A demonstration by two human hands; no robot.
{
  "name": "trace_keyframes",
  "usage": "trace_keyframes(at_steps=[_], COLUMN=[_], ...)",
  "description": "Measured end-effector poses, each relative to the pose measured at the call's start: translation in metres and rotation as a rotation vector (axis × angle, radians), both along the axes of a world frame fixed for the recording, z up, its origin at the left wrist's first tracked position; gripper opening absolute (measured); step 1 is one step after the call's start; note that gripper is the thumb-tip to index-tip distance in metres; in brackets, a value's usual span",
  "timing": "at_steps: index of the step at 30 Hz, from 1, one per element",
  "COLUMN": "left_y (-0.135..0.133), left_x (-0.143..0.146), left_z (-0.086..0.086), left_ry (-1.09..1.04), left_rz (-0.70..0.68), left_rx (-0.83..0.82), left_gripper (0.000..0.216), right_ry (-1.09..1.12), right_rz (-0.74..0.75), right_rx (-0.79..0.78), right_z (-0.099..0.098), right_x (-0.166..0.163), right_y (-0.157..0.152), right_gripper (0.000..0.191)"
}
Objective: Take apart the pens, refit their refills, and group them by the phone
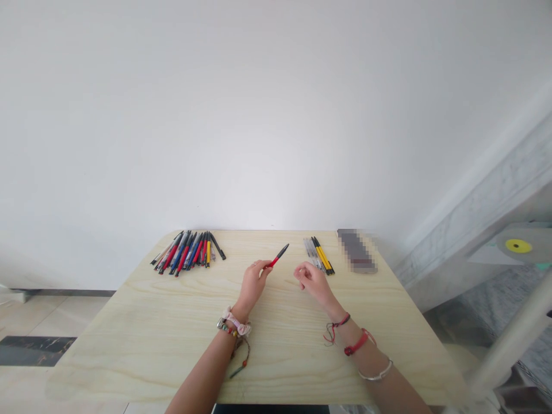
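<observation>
My left hand is closed on a red and black pen, above the middle of the table. The pen slants up to the right, its black end pointing away from me. To its right my right hand hovers with curled fingers, and nothing shows in them. Just beyond the right hand lie two yellow pens with black ends, side by side with some clear pens. At the far left of the table rests a pile of pens in red, blue, yellow, black and clear.
A blurred-out dark flat object lies at the table's back right. The wooden table meets a white wall at its back edge. Marble-like panels and a pale post stand off to the right.
</observation>
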State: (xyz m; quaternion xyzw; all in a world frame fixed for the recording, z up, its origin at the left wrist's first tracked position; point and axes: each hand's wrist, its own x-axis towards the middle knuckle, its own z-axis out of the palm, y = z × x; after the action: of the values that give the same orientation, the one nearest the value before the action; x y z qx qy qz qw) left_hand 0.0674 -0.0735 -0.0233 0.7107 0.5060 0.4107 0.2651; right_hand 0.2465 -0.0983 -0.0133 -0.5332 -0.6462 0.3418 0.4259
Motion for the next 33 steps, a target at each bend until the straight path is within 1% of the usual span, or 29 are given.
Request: trace_keyframes(at_steps=[3, 6, 8, 10, 13, 17, 21, 24, 26, 30, 33], left_y=[0.001, -0.002, -0.005, -0.007, -0.007, -0.006, -0.006, -0.007, -0.008, -0.007, -0.006], left_x=[0.001, 0.003, 0.003, 0.003, 0.002, 0.002, 0.004, 0.003, 0.000, -0.006, -0.007], left_z=[0.003, 0.009, 0.013, 0.016, 0.015, 0.008, 0.005, 0.007, 0.009, 0.014, 0.014], left_ry=[-0.234, -0.418, -0.489, -0.511, -0.541, -0.593, -0.618, -0.701, -0.771, -0.828, -0.837], left_rz=[-0.118, -0.244, -0.262, -0.251, -0.261, -0.272, -0.246, -0.295, -0.316, -0.329, -0.334], left_rx=[-0.209, -0.341, -0.388, -0.434, -0.491, -0.551, -0.613, -0.688, -0.740, -0.819, -0.864], left_gripper=[0.018, 0.023, 0.025, 0.026, 0.025, 0.022, 0.022, 0.022, 0.023, 0.025, 0.025], right_ry=[-0.160, -0.351, -0.452, -0.503, -0.518, -0.523, -0.546, -0.533, -0.535, -0.535, -0.505], right_rz=[0.023, 0.193, 0.307, 0.363, 0.394, 0.418, 0.347, 0.306, 0.303, 0.355, 0.409], right_rx=[0.200, 0.372, 0.444, 0.493, 0.528, 0.555, 0.611, 0.623, 0.608, 0.599, 0.599], right_z=[0.000, 0.001, 0.001, 0.001, -0.001, -0.002, -0.003, -0.003, -0.002, 0.003, 0.007], right_x=[-0.002, -0.005, -0.006, -0.007, -0.009, -0.010, -0.013, -0.015, -0.015, -0.013, -0.012], right_y=[-0.003, -0.007, -0.009, -0.010, -0.010, -0.011, -0.013, -0.015, -0.016, -0.015, -0.016], right_gripper=[0.021, 0.025, 0.027, 0.027, 0.026, 0.023, 0.018, 0.020, 0.022, 0.026, 0.025])
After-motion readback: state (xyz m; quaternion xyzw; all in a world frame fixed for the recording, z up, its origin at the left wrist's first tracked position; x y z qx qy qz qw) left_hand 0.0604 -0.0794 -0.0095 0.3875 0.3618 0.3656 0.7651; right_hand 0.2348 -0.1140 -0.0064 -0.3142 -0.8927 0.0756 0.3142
